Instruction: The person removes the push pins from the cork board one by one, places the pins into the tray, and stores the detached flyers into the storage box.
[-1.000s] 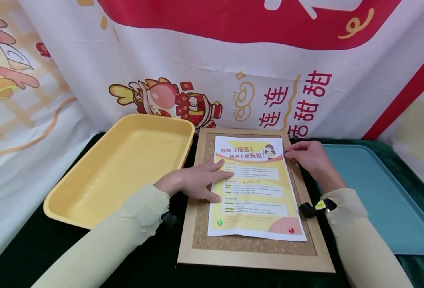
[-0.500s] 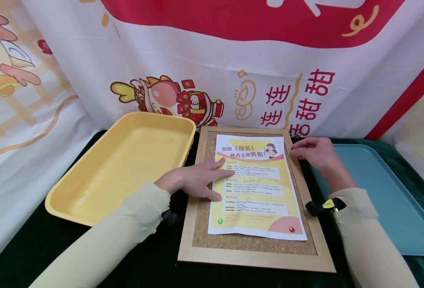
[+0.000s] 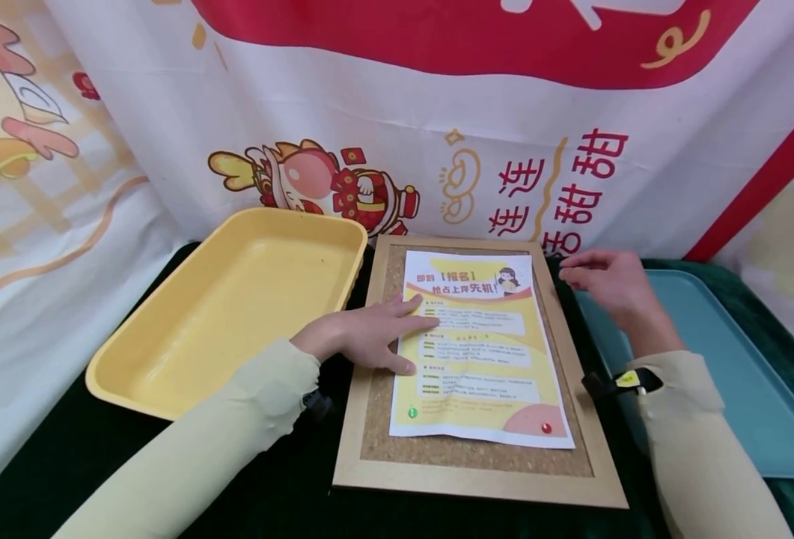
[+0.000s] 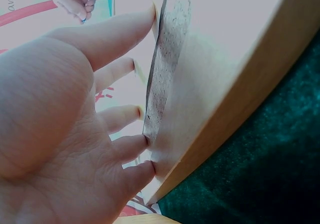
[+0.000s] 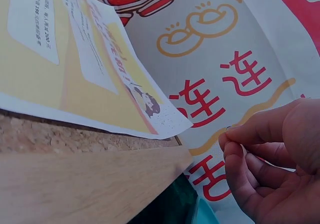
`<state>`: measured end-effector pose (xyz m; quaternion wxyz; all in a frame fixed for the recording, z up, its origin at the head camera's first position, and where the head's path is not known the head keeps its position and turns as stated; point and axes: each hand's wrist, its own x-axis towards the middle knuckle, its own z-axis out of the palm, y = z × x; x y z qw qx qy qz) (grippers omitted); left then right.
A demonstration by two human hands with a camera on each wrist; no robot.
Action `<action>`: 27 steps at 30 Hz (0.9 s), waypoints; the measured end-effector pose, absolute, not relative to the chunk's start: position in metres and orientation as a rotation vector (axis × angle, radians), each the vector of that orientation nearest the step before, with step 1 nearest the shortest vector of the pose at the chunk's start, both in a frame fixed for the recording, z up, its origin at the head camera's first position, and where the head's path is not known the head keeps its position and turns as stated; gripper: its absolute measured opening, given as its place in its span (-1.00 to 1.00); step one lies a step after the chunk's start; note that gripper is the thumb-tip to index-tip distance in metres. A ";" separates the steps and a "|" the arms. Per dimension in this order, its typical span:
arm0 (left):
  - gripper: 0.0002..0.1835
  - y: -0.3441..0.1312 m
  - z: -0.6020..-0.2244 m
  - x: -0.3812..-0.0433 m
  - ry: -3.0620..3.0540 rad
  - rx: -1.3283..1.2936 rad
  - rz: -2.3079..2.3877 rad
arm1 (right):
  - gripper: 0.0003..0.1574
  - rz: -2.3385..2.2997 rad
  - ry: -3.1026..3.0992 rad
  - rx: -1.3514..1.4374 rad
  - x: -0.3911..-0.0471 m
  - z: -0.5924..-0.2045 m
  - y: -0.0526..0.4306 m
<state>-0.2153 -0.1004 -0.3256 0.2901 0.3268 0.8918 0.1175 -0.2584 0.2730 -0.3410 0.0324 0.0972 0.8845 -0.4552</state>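
Note:
A yellow and white printed poster [image 3: 474, 352] lies on a wood-framed cork board [image 3: 487, 458]. At the poster's lower corners sit a green push pin [image 3: 413, 412] and a red push pin [image 3: 546, 428]. My left hand [image 3: 370, 338] rests with spread fingers across the poster's left edge and the board. Beyond the board's upper right side, my right hand [image 3: 615, 293] pinches a tiny blue push pin [image 4: 84, 20] between thumb and forefinger; the fingertips hide most of it. In the right wrist view, the poster's upper corner lifts slightly off the cork, apart from that hand.
To the left stands a yellow plastic tray [image 3: 235, 322], close beside the board. A flat blue tray [image 3: 727, 359] lies to the right, partly behind the right forearm. Dark green cloth [image 3: 262, 494] covers the table, and a printed white banner [image 3: 370, 97] hangs behind.
My right hand has drawn away to the right from the poster's upper right edge, still pinching the blue push pin. The left hand has stayed in place on the poster.

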 end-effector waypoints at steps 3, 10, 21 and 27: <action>-0.13 -0.100 -0.324 -0.216 2.382 0.876 0.317 | -0.46 -1.399 2.727 0.314 -0.258 -0.340 0.276; -0.14 -0.101 -0.326 -0.214 2.392 0.863 0.335 | -0.43 -1.395 2.727 0.334 -0.257 -0.338 0.281; -0.15 -0.106 -0.330 -0.215 2.405 0.858 0.351 | -0.42 -1.434 2.715 0.384 -0.256 -0.332 0.288; -0.15 -0.102 -0.331 -0.216 2.408 0.870 0.356 | -0.43 -1.459 2.729 0.416 -0.253 -0.331 0.297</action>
